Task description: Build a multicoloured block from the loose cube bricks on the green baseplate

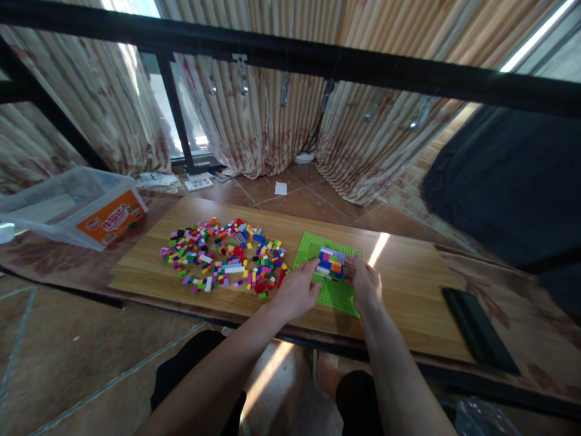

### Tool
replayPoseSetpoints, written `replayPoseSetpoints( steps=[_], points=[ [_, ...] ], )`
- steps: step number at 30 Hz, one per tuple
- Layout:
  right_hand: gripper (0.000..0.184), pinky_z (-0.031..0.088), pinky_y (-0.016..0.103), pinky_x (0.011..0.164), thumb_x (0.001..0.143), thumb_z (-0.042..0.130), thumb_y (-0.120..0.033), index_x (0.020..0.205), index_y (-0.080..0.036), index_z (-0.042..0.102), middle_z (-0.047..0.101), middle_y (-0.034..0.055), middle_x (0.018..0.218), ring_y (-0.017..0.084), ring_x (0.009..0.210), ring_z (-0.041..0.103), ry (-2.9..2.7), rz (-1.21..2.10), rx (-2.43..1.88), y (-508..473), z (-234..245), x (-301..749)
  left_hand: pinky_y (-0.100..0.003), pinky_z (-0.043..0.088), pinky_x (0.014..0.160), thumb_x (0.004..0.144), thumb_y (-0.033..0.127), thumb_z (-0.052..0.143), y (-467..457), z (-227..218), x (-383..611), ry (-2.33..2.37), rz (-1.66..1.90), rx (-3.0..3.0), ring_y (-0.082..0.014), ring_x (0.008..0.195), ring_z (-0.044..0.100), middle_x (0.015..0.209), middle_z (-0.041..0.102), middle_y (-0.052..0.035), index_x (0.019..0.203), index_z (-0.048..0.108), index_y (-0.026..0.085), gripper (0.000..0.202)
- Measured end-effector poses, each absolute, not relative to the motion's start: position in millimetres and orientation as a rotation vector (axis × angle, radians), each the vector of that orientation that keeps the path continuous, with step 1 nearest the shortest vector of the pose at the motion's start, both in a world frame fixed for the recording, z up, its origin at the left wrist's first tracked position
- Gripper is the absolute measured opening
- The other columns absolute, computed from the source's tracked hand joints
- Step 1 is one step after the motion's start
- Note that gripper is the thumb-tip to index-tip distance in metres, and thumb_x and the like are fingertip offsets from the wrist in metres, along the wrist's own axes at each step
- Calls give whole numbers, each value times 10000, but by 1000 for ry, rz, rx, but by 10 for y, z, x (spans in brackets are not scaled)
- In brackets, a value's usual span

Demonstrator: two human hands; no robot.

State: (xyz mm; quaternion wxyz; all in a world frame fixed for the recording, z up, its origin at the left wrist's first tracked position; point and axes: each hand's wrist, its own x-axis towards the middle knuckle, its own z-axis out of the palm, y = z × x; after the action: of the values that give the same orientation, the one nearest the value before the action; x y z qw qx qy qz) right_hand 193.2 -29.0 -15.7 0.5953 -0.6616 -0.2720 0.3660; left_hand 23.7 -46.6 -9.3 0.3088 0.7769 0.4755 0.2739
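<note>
Multicoloured plastic-brick block (331, 263) right of frame centre, over bright-green studded plastic baseplate (338, 300) on pale-brown wooden surface (408, 284). It's btwn the hands: L hand (297, 289) at its left edge, R hand (367, 281) w/ fingers bent at its right; approx square, no clear long axis, neither hand obviously nearer. Can't tell from here if either grip's closed on it

head view: the single view, worn on the person's head, looking forward and down
worktop (408, 284): seen from above its near long edge, crossing the frame side to side
forearms (240, 348): nearest the lens, entering from the bottom edge
green baseplate (338, 297): at middling range, just right of and below center
curtains (267, 121): well beyond, filling much of the top
dark rail (290, 52): across the upper frame, sloping down rightward
</note>
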Motion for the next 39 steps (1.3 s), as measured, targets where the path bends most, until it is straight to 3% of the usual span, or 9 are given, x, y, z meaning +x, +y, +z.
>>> replayPoseSetpoints(
  steps=[4, 8, 11, 16, 22, 30, 35, 39],
  points=[
    [529, 444, 260, 528, 730, 599, -649, 823, -135, 685, 688, 58, 739, 146, 600, 592, -713, 729, -1584, -292, -141, 1915, -347, 542, 856, 841, 190, 543, -453, -108, 203, 1233, 801, 2024, -190, 895, 661, 1230, 649, -105, 1365, 462, 172, 531],
    [445, 486, 322, 664, 863, 507, -518, 1002, -139, 694, 696, 99, 907, 189, 759, 616, -1038, 196, -1643, -349, -60, 1840, -317, 545, 809, 844, 155, 530, -359, -60, 53, 1285, 1004, 1919, -156, 787, 659, 1133, 696, -78, 1286, 531, 171, 442],
    [356, 501, 334, 708, 905, 493, -432, 1050, -167, 682, 682, 100, 976, 193, 806, 621, -1282, 11, -1555, -422, -8, 1712, -282, 538, 747, 858, 170, 529, -248, -7, -149, 1347, 1230, 1779, -133, 729, 651, 1041, 714, -70, 1222, 573, 162, 366],
    [219, 521, 333, 786, 918, 513, -323, 942, -198, 691, 682, 78, 955, 186, 856, 642, -1578, 111, -1342, -503, -39, 1429, -233, 504, 666, 833, 209, 563, -77, 89, -576, 1429, 1548, 1478, -136, 769, 654, 962, 710, -67, 1137, 624, 155, 314],
    [177, 529, 356, 797, 893, 547, -282, 937, -210, 703, 690, 64, 923, 204, 860, 645, -1855, 294, -1336, -540, -115, 1179, -191, 444, 540, 723, 225, 641, 37, 175, -994, 1387, 1762, 983, -86, 574, 573, 749, 673, -4, 950, 666, 140, 243],
    [205, 513, 406, 852, 857, 612, -318, 1010, -222, 709, 673, 82, 1019, 239, 947, 619, -2071, 338, -1331, -577, -163, 1069, -180, 444, 560, 661, 212, 693, 19, 197, -1166, 1334, 1821, 843, -78, 605, 571, 732, 660, 11, 877, 677, 132, 231],
    [245, 507, 400, 876, 881, 594, -323, 1081, -245, 712, 634, 89, 1095, 229, 994, 590, -2121, 336, -1247, -563, -208, 956, -202, 458, 566, 707, 230, 663, 29, 106, -1203, 1416, 1631, 976, -88, 567, 560, 705, 672, 6, 891, 691, 133, 211],
    [248, 498, 421, 874, 897, 573, -328, 1083, -256, 721, 613, 99, 1122, 246, 1018, 559, -2183, 286, -1200, -512, -287, 821, -265, 525, 712, 736, 154, 607, -30, 43, -1180, 1560, 1291, 1454, -147, 726, 650, 820, 728, -38, 880, 714, 145, 180]
  ],
)
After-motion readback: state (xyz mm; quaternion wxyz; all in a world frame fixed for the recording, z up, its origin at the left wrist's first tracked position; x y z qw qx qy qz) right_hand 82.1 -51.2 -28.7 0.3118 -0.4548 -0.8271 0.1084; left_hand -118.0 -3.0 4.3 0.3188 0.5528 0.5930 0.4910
